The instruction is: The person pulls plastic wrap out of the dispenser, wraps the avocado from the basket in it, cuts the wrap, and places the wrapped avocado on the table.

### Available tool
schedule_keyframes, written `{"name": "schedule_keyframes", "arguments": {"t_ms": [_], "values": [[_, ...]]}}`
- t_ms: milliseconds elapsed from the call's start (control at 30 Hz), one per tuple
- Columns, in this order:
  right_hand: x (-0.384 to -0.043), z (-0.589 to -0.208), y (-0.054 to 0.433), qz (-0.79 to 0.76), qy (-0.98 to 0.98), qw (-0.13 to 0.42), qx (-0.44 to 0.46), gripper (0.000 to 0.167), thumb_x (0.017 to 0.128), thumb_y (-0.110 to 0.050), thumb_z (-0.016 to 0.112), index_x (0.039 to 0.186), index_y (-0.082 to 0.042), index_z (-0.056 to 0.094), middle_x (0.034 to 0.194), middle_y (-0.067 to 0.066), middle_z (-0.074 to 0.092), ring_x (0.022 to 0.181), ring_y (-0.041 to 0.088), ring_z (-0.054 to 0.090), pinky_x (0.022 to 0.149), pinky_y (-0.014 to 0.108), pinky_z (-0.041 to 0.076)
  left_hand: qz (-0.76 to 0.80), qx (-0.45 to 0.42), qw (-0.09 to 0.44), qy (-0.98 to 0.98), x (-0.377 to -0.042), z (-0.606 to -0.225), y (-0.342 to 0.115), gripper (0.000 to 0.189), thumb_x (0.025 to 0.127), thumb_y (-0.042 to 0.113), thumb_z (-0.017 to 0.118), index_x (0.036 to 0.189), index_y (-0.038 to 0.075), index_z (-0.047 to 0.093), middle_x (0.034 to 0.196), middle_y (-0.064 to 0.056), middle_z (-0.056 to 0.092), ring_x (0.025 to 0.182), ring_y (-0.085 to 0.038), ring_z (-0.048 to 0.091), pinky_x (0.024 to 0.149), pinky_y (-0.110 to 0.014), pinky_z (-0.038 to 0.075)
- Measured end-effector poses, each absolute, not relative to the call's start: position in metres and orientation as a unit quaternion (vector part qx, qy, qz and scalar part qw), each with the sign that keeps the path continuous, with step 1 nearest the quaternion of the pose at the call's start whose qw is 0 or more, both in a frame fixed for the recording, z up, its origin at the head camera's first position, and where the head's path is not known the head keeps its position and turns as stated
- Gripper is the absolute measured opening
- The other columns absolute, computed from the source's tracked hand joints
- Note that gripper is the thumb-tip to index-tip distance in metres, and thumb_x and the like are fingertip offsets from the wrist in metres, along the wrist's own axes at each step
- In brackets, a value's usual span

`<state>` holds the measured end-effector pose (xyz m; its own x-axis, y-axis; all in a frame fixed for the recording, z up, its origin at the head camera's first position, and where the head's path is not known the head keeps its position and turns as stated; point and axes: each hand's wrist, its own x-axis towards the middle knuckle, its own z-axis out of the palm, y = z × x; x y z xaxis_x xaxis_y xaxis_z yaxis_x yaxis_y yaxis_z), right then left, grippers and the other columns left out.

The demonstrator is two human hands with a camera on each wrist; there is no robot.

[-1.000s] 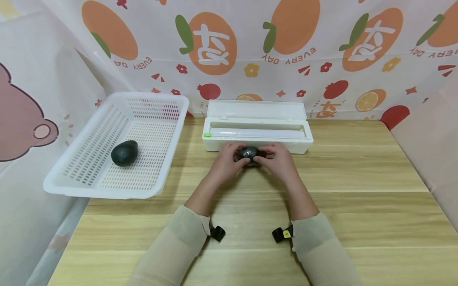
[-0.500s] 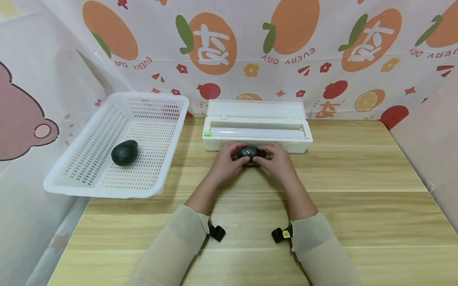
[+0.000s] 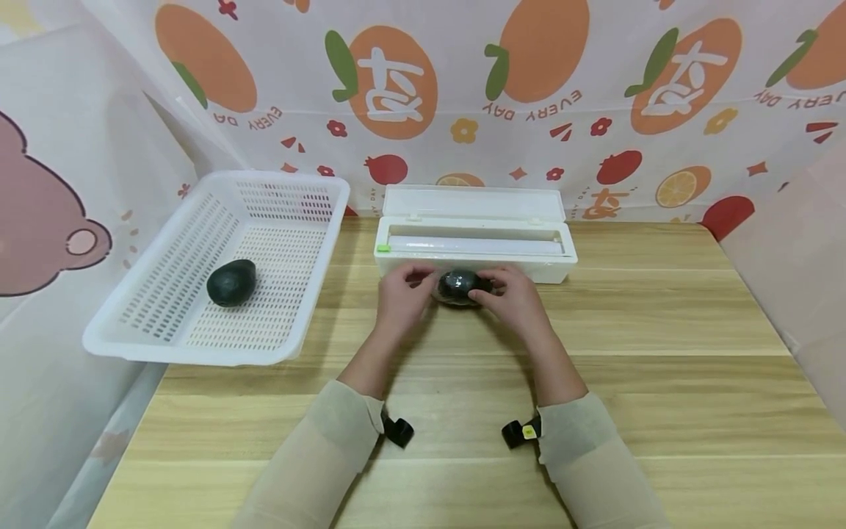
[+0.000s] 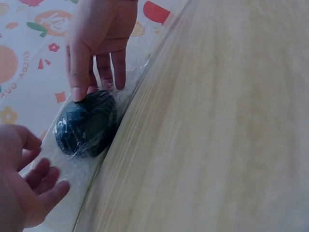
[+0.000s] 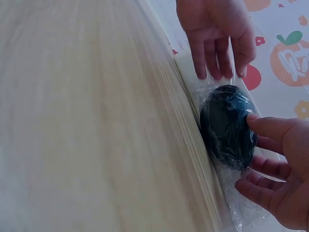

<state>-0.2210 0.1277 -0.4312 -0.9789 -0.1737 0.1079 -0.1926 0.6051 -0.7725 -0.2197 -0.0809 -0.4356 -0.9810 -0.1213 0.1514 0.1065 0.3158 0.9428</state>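
A dark green avocado wrapped in clear cling film lies at the front of a white cling film box. My right hand holds its right end, thumb on top and fingers behind, as the right wrist view shows. Just off the left end is my left hand, its thumb and fingers loosely bent and apart from the avocado. In the left wrist view the left hand has gaps between its fingers; whether loose film touches them is unclear.
A white perforated basket at the left holds a second dark avocado. The box's lid stands raised against the patterned backdrop, showing the film roll inside. Wooden tabletop extends in front and to the right.
My left hand has let go of the avocado and shifted a little to the left. My right hand keeps its hold, and the avocado stays nearly in place.
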Motion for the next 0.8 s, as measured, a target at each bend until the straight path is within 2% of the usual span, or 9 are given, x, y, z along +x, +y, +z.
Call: {"name": "schedule_keyframes", "arguments": {"t_ms": [67,133,200,267,333,467,633,800], "values": [[-0.222,-0.432,0.128,0.428,-0.898,0.008,0.102,0.041,0.085,-0.031,0.078,0.120,-0.011,0.069,0.124,0.006,0.060,0.104,0.029,0.065,0.088,0.040,0.056,-0.568,0.007,0.164,-0.807,-0.220,-0.434,-0.084,0.011,0.084,0.013,0.072,0.093,0.006,0.074,0.092,-0.008,0.069,0.086,-0.020,0.065,0.077,-0.030,0.056],[-0.222,-0.431,0.128,0.424,-0.900,0.006,0.102,0.041,0.086,-0.031,0.077,0.120,-0.011,0.069,0.124,0.006,0.060,0.105,0.029,0.065,0.088,0.041,0.055,-0.538,0.006,0.228,-0.812,-0.223,-0.433,-0.090,0.015,0.083,0.016,0.076,0.093,0.006,0.072,0.091,-0.009,0.065,0.085,-0.022,0.060,0.077,-0.029,0.051],[-0.222,-0.431,0.128,0.422,-0.901,0.005,0.102,0.041,0.086,-0.031,0.077,0.120,-0.011,0.069,0.124,0.006,0.060,0.105,0.029,0.064,0.088,0.041,0.055,-0.501,0.007,0.278,-0.820,-0.227,-0.432,-0.098,0.027,0.081,0.023,0.080,0.100,0.006,0.070,0.099,-0.011,0.060,0.094,-0.026,0.055,0.082,-0.035,0.047],[-0.222,-0.431,0.128,0.419,-0.902,0.004,0.103,0.041,0.086,-0.032,0.077,0.120,-0.011,0.069,0.123,0.006,0.061,0.105,0.028,0.064,0.088,0.041,0.055,-0.463,0.007,0.300,-0.834,-0.232,-0.431,-0.107,0.044,0.079,0.030,0.083,0.112,0.006,0.065,0.114,-0.013,0.056,0.108,-0.029,0.050,0.093,-0.039,0.043],[-0.221,-0.431,0.127,0.418,-0.903,0.003,0.104,0.041,0.086,-0.031,0.077,0.120,-0.011,0.069,0.123,0.006,0.061,0.105,0.028,0.063,0.089,0.041,0.055,-0.433,0.006,0.291,-0.853,-0.238,-0.432,-0.116,0.061,0.078,0.034,0.084,0.125,0.006,0.058,0.130,-0.013,0.050,0.124,-0.031,0.044,0.105,-0.043,0.038],[-0.220,-0.431,0.127,0.417,-0.903,-0.001,0.107,0.041,0.086,-0.030,0.077,0.120,-0.010,0.069,0.124,0.006,0.061,0.105,0.029,0.063,0.089,0.042,0.054,-0.396,-0.001,0.217,-0.892,-0.247,-0.434,-0.130,0.087,0.076,0.037,0.085,0.145,0.007,0.042,0.153,-0.013,0.034,0.141,-0.031,0.033,0.118,-0.044,0.026],[-0.219,-0.428,0.127,0.417,-0.903,0.000,0.106,0.041,0.086,-0.031,0.077,0.121,-0.011,0.069,0.124,0.006,0.061,0.105,0.028,0.064,0.089,0.042,0.055,-0.369,-0.024,0.134,-0.919,-0.254,-0.435,-0.139,0.097,0.077,0.034,0.084,0.154,0.011,0.030,0.163,-0.010,0.020,0.150,-0.029,0.020,0.121,-0.046,0.019],[-0.220,-0.427,0.128,0.410,-0.905,0.002,0.108,0.041,0.086,-0.032,0.077,0.121,-0.011,0.069,0.124,0.006,0.060,0.104,0.029,0.064,0.088,0.042,0.055,-0.365,-0.039,0.124,-0.922,-0.259,-0.439,-0.140,0.099,0.079,0.031,0.083,0.156,0.011,0.024,0.164,-0.009,0.019,0.151,-0.026,0.018,0.121,-0.044,0.019]]}}
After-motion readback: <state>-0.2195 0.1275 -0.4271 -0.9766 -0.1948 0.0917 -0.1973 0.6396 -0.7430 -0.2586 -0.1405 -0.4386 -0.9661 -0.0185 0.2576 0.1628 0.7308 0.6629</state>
